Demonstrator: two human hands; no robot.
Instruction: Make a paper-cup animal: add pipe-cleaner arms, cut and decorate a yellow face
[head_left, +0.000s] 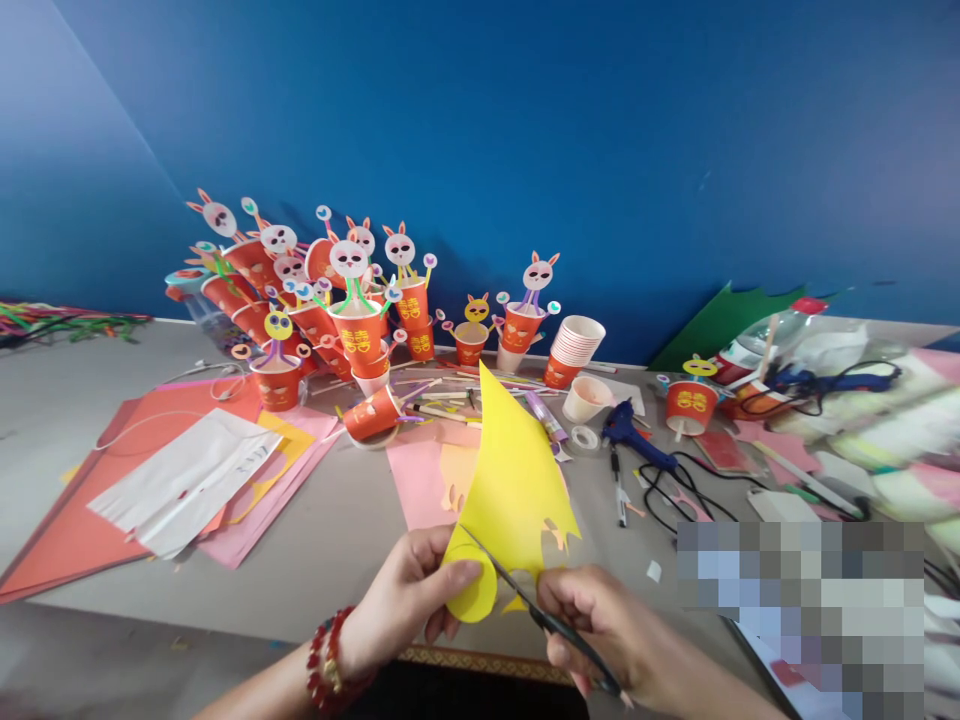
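Between my left thumb and fingers is a sheet of yellow paper [517,450], its lower left part cut into a rounded, circle-like shape. My left hand [424,585] grips it at that rounded part. Black-handled scissors [551,620] are in my right hand [600,620], fingers around the handles. Their blades lie across the paper beside the curved edge, pointing up and left. The sheet rises from my hands, and its lower right edge is jagged with cut-outs. Part of the scissors' handles is hidden by my right fingers.
Red paper cups [360,340] with rabbit faces crowd the back left. A stack of cups [576,350] stands behind the sheet. Coloured paper [150,440] lies left. Rightward are a blue glue gun [637,437], black cable, a pen [619,487] and a tape roll [585,438].
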